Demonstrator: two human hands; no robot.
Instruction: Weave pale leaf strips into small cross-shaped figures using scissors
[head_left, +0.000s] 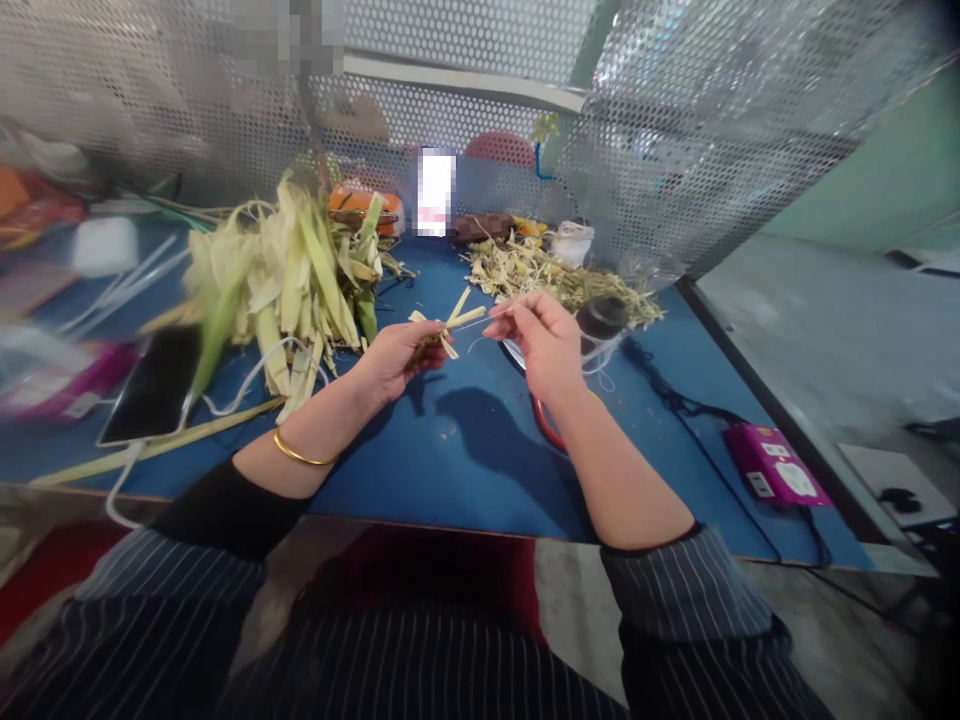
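My left hand [409,358] is closed around a small bundle of pale husk strips [454,322], whose ends fan out past the fingertips. Just to the right, my right hand [541,335] pinches a thin white thread [474,318] that runs across to the bundle. A loose end of the thread curls below. Under my right wrist, a red curved handle [547,425] shows in part, the rest covered by the hand and forearm. Beside that hand stands a dark spool [602,318] with white thread lying around its base.
A heap of corn husks [289,270] lies at left, near a black phone [154,385] with a white cable. Shredded husk scraps [525,272] are piled at the back. A purple power strip [778,465] with black cords sits at right on the blue table [480,470]. Perforated metal panel [465,110] stands behind.
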